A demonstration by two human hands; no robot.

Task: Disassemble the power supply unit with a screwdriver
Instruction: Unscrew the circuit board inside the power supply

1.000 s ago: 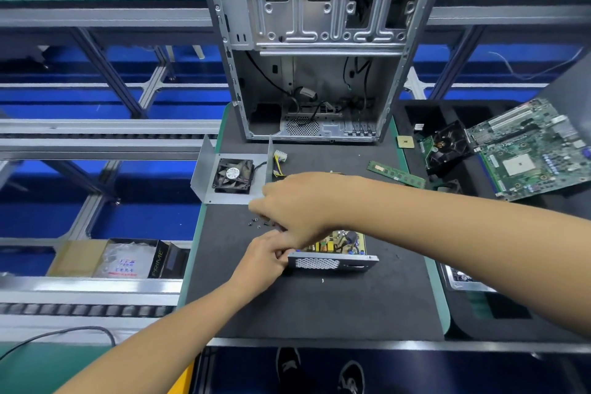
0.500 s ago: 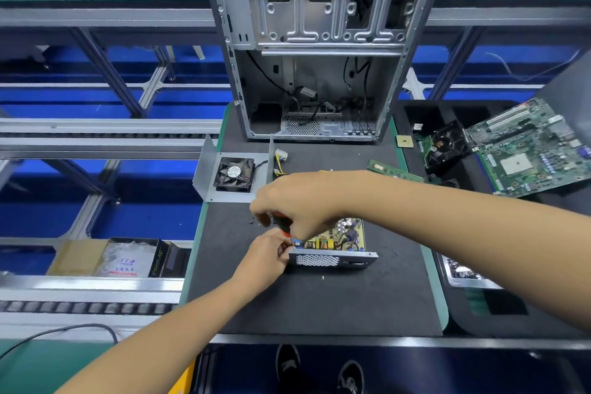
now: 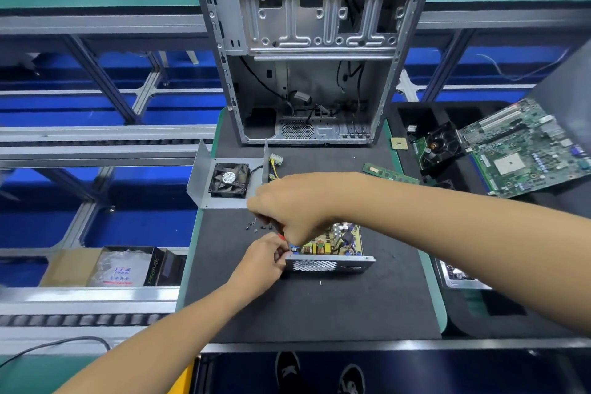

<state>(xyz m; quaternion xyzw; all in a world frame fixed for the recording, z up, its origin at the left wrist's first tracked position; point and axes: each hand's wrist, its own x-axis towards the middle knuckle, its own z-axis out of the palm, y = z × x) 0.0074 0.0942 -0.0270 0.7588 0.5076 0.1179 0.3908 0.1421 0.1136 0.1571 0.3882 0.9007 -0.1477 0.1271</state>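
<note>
Fingers of my right hand (image 3: 294, 205) grip the red-handled screwdriver (image 3: 280, 235) while my left hand (image 3: 265, 257) pinches the open grey metal power supply (image 3: 329, 262), steadying it for unscrewing.

hands (image 3: 281, 230) on power supply unit (image 3: 332, 249), screwdriver (image 3: 281, 235) gripped

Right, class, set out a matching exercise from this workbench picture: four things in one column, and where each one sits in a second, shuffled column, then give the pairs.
Things
1. cooling fan
2. motherboard
3. loose screws
4. RAM stick

Places
A. propped at the far right, beside the black tray
B. on the mat, just left of the right hand
C. mounted in the bent metal cover at the mat's left edge
D. flat on the mat, right of the computer case

Pairs: 1-C, 2-A, 3-B, 4-D
</note>
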